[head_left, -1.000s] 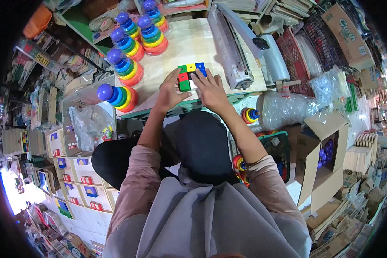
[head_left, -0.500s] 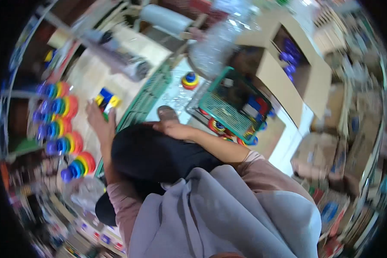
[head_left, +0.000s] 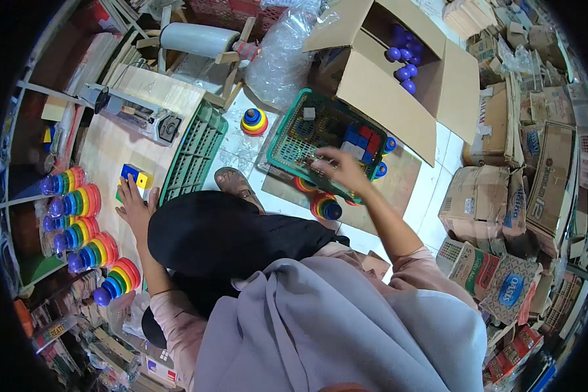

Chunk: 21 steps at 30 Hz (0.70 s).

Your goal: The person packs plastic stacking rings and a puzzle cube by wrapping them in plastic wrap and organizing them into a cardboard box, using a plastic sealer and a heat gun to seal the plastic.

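My left hand point(head_left: 136, 206) rests on the wooden table with its fingers stretched out. Its fingertips touch or lie beside a small group of blue, yellow and white blocks point(head_left: 144, 178); the palm hides part of them. Over the green plastic basket point(head_left: 287, 134) hangs my right hand point(head_left: 340, 166), fingers loosely bent and apart, with nothing visible in them. Inside the basket are red and blue blocks point(head_left: 366, 140) and a single grey-white block point(head_left: 309, 114).
Several rainbow ring stackers point(head_left: 117, 281) lie in a row along the table's left edge. One ring stacker point(head_left: 253, 122) stands on the floor, others point(head_left: 325, 206) beside the basket. An open cardboard box point(head_left: 392, 91) holds purple balls point(head_left: 405, 55). A green crate point(head_left: 193, 153) borders the table.
My right hand has left my knee and reached out to above the green basket. My left hand stays at the blocks, now more over them. The head view has shifted.
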{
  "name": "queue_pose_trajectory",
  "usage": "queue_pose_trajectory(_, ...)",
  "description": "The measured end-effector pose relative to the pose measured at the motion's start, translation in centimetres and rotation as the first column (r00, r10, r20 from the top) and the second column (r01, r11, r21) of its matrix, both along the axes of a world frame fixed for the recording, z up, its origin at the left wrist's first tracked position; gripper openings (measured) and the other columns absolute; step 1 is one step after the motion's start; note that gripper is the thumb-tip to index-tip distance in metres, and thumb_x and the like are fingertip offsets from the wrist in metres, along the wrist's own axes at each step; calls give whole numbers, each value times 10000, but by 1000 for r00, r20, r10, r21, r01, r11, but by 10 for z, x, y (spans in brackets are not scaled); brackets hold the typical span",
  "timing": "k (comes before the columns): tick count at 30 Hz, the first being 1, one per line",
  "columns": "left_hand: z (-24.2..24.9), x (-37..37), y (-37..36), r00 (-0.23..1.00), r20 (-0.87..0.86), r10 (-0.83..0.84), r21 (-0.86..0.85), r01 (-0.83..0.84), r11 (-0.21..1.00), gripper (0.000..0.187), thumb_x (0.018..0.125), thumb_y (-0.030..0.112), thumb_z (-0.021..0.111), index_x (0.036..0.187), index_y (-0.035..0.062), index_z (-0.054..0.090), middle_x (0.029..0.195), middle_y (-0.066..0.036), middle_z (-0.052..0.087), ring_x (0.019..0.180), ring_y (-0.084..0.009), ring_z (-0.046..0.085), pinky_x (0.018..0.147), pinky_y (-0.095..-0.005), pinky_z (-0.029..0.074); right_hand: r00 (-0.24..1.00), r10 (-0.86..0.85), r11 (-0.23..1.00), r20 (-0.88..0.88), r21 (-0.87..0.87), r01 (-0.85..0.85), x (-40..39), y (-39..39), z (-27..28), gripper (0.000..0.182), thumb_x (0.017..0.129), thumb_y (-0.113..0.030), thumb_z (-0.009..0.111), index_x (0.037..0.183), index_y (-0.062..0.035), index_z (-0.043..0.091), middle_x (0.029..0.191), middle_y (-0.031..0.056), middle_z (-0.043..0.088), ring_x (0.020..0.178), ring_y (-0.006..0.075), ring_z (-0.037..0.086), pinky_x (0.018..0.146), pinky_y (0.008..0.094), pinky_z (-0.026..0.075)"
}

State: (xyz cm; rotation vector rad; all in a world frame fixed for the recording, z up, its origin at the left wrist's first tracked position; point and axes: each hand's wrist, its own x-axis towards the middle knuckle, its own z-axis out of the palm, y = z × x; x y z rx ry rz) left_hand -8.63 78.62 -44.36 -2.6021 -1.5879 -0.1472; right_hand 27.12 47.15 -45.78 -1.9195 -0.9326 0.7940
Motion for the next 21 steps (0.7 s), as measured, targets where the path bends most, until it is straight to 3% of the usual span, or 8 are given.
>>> queue_pose_trajectory(2, -2, -2, 5, 1000, -10, 17, -10, -17, 1000, 699, 838, 496, 504, 1406, 182, 245, 1465, -80, 221, 1344, -313, 203, 976, -666, 157, 977, -113, 969, 183, -198, 149, 44, -3, -13, 266, 788, -149, 627, 1023, -25, 622, 907, 110, 653, 768, 192, 632, 737, 320, 484)
queue_pose_trajectory(4, -3, -7, 9, 1000, 0, 16, -45, -16, 999, 675, 843, 487, 504, 1399, 187, 267, 1466, -85, 217, 1345, -311, 201, 974, -665, 156, 741, -114, 979, 662, -51, 197, 74, 0, -37, 171, 757, -141, 611, 898, -54, 653, 889, 117, 654, 800, 282, 633, 739, 378, 493)
queue_pose_trajectory(5, -4, -7, 8, 1000, 0, 23, -48, -23, 999, 675, 843, 487, 504, 1399, 187, 267, 1466, -85, 217, 1345, -311, 201, 974, -665, 156, 741, -108, 980, 663, -53, 191, 82, 10, -40, 171, 757, -141, 611, 898, -54, 653, 889, 117, 654, 800, 282, 633, 739, 378, 493)
queue_pose_trajectory(7, 2, -7, 4, 996, 88, 24, -14, -23, 1000, 654, 852, 481, 497, 1393, 182, 284, 1467, -97, 211, 1349, -310, 192, 977, -661, 150, 635, 298, 840, 713, -511, 180, 92, 35, -49, 175, 727, -174, 632, 879, -99, 673, 867, 117, 654, 819, 287, 634, 742, 408, 494)
queue_pose_trajectory(10, 8, -16, 1, 985, 168, 44, 13, -47, 999, 638, 862, 472, 487, 1391, 177, 288, 1463, -118, 212, 1354, -314, 169, 980, -660, 137, 553, 351, 782, 756, -561, 271, 98, 57, -94, 201, 688, -193, 657, 857, -87, 678, 848, 149, 648, 842, 306, 629, 741, 422, 501)
queue_pose_trajectory(17, 29, -31, -18, 904, 427, 19, 41, -41, 998, 604, 879, 449, 474, 1375, 141, 319, 1454, -134, 220, 1360, -314, 141, 985, -644, 140, 748, 283, 846, 600, -524, 100, 107, 51, -47, 228, 632, -120, 704, 820, 0, 654, 839, 183, 645, 860, 283, 633, 753, 377, 512)
queue_pose_trajectory(19, 36, -32, -21, 881, 473, 22, 29, -40, 999, 582, 885, 413, 483, 1354, 96, 349, 1447, -167, 217, 1347, -340, 164, 1015, -588, 162, 961, 165, 971, 222, -207, -119, 129, 36, -52, 348, 612, -56, 743, 933, -2, 621, 898, 121, 638, 872, 236, 621, 786, 353, 502)
queue_pose_trajectory(21, 37, -35, -19, 851, 521, -60, 80, 22, 997, 544, 890, 342, 506, 1327, 47, 374, 1434, -211, 212, 1327, -370, 198, 1038, -512, 211, 968, 167, 967, 189, -225, -123, 132, 25, -40, 422, 616, -43, 752, 1001, -3, 584, 951, 100, 618, 906, 221, 602, 820, 343, 486)
